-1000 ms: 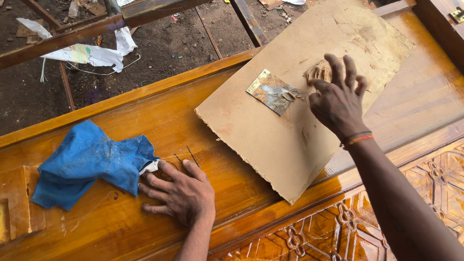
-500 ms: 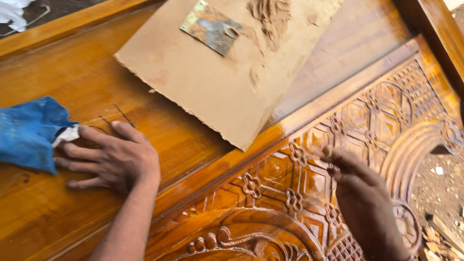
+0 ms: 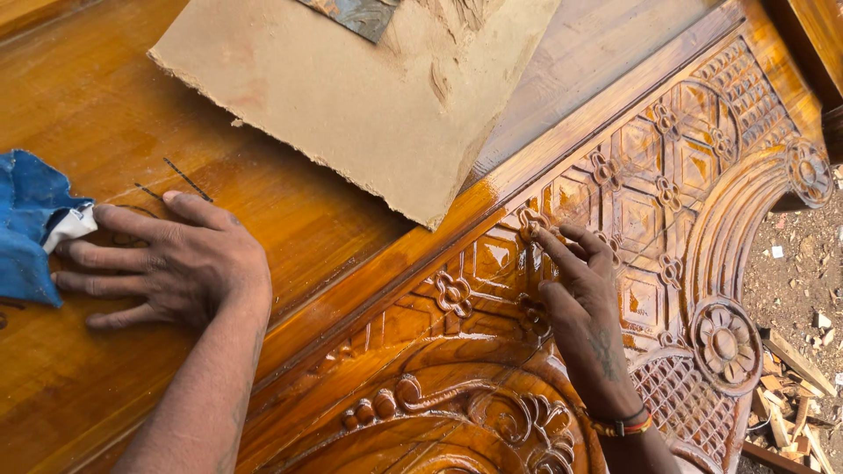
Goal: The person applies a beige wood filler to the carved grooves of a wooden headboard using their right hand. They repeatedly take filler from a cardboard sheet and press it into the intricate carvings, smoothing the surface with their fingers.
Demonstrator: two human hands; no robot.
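A glossy, varnished wooden door point(image 3: 290, 228) with carved floral and lattice panels point(image 3: 667, 175) lies flat below me. My left hand point(image 3: 167, 259) rests flat on its smooth upper board, fingers spread and pointing left, touching a blue cloth point(image 3: 31, 224) with a white patch. My right hand point(image 3: 580, 298) presses its fingertips onto a carved flower detail in the ornate section; it holds nothing. A band circles that wrist.
A ragged piece of brown cardboard point(image 3: 351, 96) lies on the door above my hands, smeared with putty and carrying a small metal scrap point(image 3: 356, 13). Bare ground with wood offcuts point(image 3: 795, 369) shows at the right edge.
My right hand left the cardboard, swung down to the carved panel and now touches a carving. The view dropped toward the carvings. My left hand stayed flat by the blue cloth.
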